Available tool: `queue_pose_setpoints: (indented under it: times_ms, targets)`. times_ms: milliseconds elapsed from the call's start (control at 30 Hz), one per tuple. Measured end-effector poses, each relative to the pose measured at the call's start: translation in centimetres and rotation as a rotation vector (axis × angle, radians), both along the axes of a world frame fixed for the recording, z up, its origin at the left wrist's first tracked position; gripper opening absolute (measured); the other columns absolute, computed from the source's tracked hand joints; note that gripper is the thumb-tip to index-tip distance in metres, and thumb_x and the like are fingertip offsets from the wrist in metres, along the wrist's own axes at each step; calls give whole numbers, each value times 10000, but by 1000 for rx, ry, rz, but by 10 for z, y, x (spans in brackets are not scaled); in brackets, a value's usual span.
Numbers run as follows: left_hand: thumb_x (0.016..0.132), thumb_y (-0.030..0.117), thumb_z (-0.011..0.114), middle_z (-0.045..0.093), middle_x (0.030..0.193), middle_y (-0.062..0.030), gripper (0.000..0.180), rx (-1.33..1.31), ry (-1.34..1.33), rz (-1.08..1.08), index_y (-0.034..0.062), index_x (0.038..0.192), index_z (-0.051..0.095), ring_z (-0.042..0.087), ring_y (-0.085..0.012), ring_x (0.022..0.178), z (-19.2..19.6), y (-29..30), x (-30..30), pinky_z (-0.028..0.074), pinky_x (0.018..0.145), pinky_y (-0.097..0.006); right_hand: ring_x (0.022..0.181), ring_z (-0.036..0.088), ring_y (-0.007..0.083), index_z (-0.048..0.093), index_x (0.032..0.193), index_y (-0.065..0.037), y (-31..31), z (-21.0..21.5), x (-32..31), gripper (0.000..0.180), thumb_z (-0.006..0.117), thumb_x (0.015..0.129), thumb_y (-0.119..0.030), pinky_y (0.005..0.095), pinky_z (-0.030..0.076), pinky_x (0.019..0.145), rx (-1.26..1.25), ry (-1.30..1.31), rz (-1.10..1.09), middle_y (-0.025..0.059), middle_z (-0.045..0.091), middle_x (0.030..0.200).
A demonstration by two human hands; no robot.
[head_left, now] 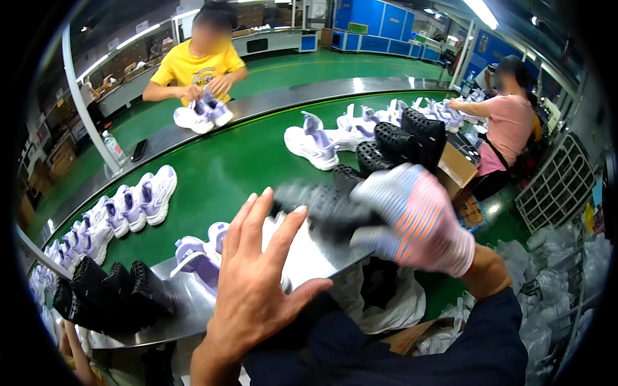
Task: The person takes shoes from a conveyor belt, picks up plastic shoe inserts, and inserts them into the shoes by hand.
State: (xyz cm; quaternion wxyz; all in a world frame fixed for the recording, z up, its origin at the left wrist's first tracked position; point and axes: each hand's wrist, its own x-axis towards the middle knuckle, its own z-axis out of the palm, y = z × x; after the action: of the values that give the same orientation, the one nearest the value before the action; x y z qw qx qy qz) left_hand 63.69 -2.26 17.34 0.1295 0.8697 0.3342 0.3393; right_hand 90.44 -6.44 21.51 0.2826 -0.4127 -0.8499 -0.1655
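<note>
My right hand (415, 222), in a striped knit glove, is closed around a black piece (322, 204) with a holed face, smeared by motion. My bare left hand (257, 273) is open, its fingers spread beside that piece, and nothing shows in its grip. Partly hidden behind the left hand, white and lilac sneakers (199, 264) sit at the metal edge of the bench. Just past the right hand, several similar black holed pieces (394, 141) stand in a cluster. Another white and lilac sneaker (312, 147) lies on the green belt beyond.
More sneakers (154, 193) line the belt at the left, with black pieces (151, 289) on the near edge. A person in yellow (201, 71) handles sneakers opposite; one in pink (512, 116) reaches in at right. A cardboard box (456, 168) and wire rack (557, 183) stand right.
</note>
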Motion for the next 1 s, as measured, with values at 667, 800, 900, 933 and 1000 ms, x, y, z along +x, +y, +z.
queue_pose_setpoints:
  times_ms: [667, 800, 900, 933, 1000]
  targets:
    - [775, 384, 868, 716, 916, -183, 632, -437, 477, -433, 64, 1278, 658, 701, -397, 924, -51, 18, -27, 533, 801, -493, 701, 694, 345, 658, 981, -32, -14, -65, -68, 563, 687, 894, -587, 453, 547, 608, -672, -349, 70, 142, 665, 804]
    - [772, 404, 889, 693, 1169, -192, 681, -414, 453, -339, 64, 1315, 660, 632, -376, 1123, -37, 26, -38, 520, 908, -459, 707, 708, 392, 675, 940, -31, 2, -83, -67, 495, 690, 933, -526, 485, 555, 614, -842, -233, 20, 198, 683, 760]
    - [795, 365, 876, 660, 1256, -228, 719, -190, 132, 166, 5, 1359, 614, 609, -390, 1180, -50, 54, -50, 505, 989, -467, 734, 701, 422, 704, 889, -34, 28, -84, -67, 551, 634, 955, -577, 482, 556, 668, -1009, -91, -110, 220, 665, 697]
    - [800, 356, 871, 655, 1270, -244, 737, -110, 186, 405, -11, 1377, 597, 609, -397, 1195, -57, 64, -47, 503, 1002, -476, 746, 702, 426, 714, 878, -32, 35, -83, -69, 569, 616, 961, -586, 479, 557, 685, -1080, -16, -148, 224, 675, 720]
    - [837, 269, 814, 683, 1112, -277, 613, -244, 377, 481, -39, 1312, 581, 656, -413, 1073, -82, 87, -43, 535, 911, -501, 668, 703, 370, 727, 920, 24, 58, -87, -75, 525, 642, 969, -493, 437, 561, 674, -1151, -2, -136, 253, 658, 710]
